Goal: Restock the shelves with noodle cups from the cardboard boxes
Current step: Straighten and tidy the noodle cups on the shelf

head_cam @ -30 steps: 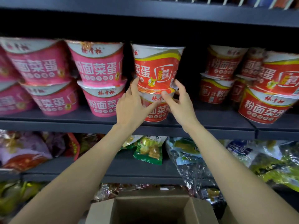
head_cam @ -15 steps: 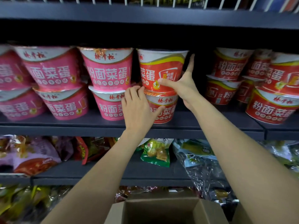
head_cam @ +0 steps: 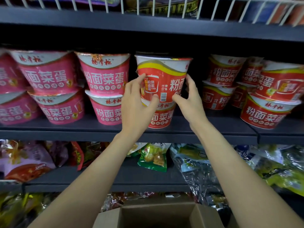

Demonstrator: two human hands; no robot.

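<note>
A red noodle cup sits stacked on another red noodle cup in the middle of the dark shelf. My left hand grips the top cup's left side, thumb on its front. My right hand holds its right side, thumb under the barcode. The top cup's barcode faces me. An open cardboard box lies below, at the bottom centre; its inside is dark.
Stacked pink noodle cups fill the shelf to the left, and more red cups stand to the right. Snack bags crowd the lower shelf. A white wire rack runs along the shelf above.
Both hands have come onto the top red cup, which has turned so its barcode faces front. The left hand rose from the lower cup.
</note>
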